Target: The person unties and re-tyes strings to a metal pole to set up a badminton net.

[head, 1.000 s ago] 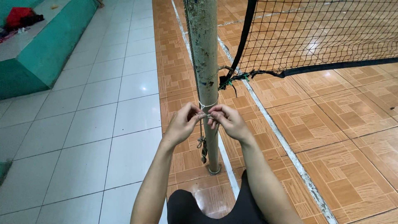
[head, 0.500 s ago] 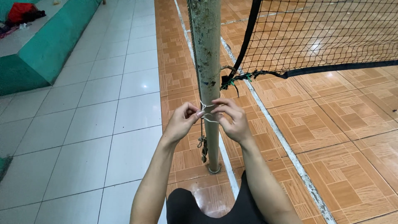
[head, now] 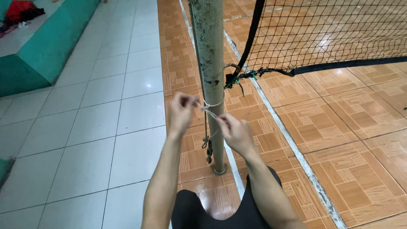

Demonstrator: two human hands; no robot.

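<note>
White thin cord (head: 210, 107) was looped round the weathered grey metal pole (head: 210, 63), just under where the black mesh net (head: 322, 34) got lashed on at the right. Left hand (head: 181, 112) pinched one cord end out to the left, right hand (head: 234, 131) gripped the other end nearer and lower, so the loop sat taut against the pole. Orange wood-pattern floor tiles (head: 339, 127) lay underneath, a green bench (head: 46, 46) sat far left.

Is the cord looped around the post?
Yes, the pale cord wraps round the post, and the left hand and right hand each pinch an end of it.
</note>
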